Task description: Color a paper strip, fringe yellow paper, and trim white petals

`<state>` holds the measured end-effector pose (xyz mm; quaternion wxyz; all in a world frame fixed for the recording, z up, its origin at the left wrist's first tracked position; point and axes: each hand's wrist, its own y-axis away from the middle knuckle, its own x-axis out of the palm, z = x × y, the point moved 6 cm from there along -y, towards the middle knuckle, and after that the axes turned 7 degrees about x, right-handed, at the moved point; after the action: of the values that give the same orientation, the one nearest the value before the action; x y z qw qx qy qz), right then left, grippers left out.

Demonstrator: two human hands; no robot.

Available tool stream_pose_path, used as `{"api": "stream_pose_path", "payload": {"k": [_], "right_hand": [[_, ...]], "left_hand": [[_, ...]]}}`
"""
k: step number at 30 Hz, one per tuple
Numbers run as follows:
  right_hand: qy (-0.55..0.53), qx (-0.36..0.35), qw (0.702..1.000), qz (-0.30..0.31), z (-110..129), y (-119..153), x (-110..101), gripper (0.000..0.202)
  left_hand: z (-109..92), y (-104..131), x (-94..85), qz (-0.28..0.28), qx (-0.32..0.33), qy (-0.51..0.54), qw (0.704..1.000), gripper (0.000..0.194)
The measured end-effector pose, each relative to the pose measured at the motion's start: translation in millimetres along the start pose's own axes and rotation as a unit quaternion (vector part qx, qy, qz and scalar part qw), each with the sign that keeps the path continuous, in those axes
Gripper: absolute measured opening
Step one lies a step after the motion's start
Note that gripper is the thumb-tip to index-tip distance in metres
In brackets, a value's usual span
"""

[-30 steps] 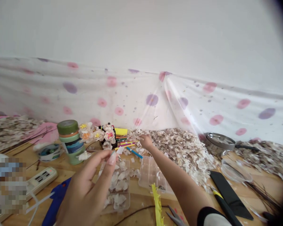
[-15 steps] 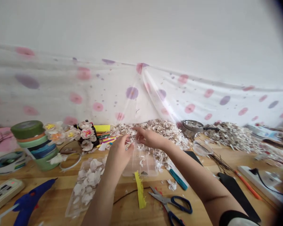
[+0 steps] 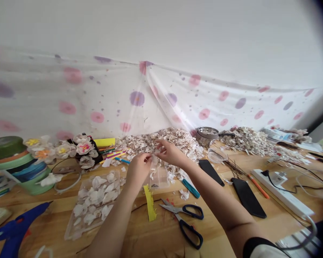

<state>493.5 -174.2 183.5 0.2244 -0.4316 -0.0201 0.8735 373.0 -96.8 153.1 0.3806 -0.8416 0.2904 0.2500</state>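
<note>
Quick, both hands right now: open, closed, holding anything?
Left hand: fingers curled; whether it holds anything cannot be told.
Right hand: fingers loosely bent, close to the left; its grip's contents cannot be told.

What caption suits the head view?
Left hand and right hand close together at a clear box, pale flakes behind, open scissors in front.
</note>
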Motion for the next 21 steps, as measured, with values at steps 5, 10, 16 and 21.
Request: {"api": "stream_pose_path", "payload": {"k": [5, 10, 16, 21], "right_hand": [[-0.051, 0.076, 0.996, -0.017, -27, 6, 9, 0.021], [-0.051, 0.061, 0.997, -0.011, -26, 10, 7, 0.018], [0.011, 0.048, 0.999, -0.023, -10, 24, -6, 0.026], [0.109, 0.111, 0.988, -0.007, -20, 83, -15, 0.02]], "left_hand": [[-6, 5, 6.7, -0.02, -0.028, 0.043, 0.998, 0.025], [1, 5, 23.3, 0.024, -0.045, 0.086, 0.995, 0.024], [19, 0, 37.6, 0.058, -0.064, 0.148, 0.985, 0.028], [33, -3, 19.1, 0.032, -0.088, 0.18, 0.979, 0.03]]}}
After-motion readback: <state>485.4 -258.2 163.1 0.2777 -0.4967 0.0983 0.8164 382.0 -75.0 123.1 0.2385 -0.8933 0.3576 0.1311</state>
